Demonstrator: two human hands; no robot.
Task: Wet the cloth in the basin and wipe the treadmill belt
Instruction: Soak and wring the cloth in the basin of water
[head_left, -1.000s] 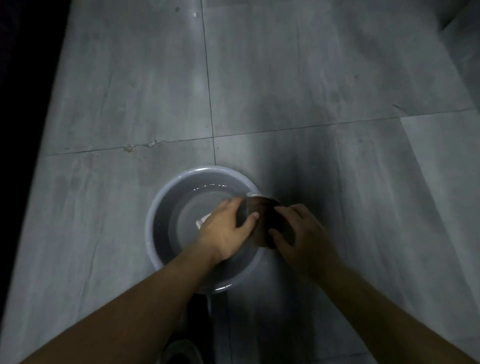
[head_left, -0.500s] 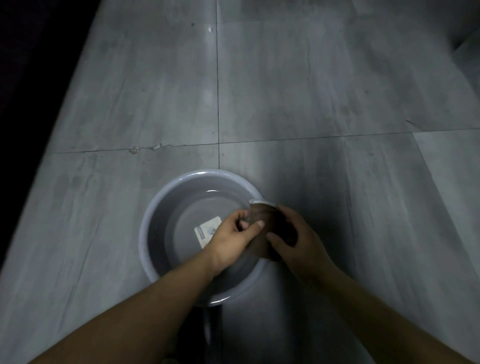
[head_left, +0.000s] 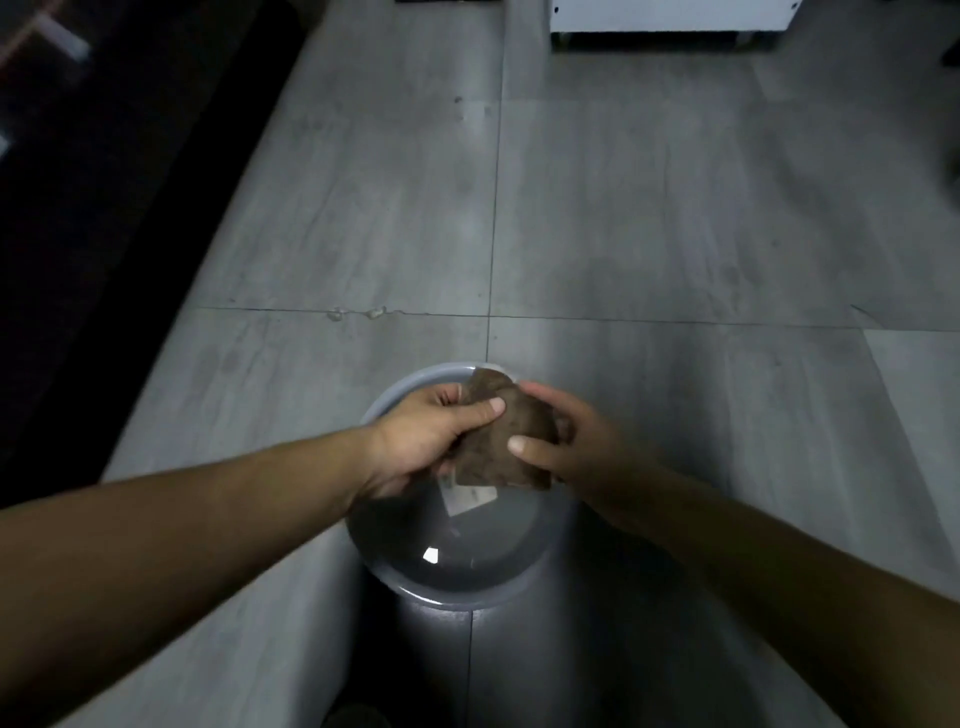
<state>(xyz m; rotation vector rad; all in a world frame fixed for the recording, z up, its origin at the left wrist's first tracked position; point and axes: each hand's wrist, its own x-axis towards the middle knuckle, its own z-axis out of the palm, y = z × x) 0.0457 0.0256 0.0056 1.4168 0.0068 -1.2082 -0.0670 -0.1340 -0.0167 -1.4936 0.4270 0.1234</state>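
My left hand gripped the brown cloth at its left edge, with the thumb curled over it. My right hand pinched the cloth's right edge. The cloth hung over the far half of the grey basin; I could not tell whether its lower edge touched the water. The basin stood on the grey tile floor, which lay open ahead and to the right. A dark strip bounded the left side. A white unit stood at the far edge.
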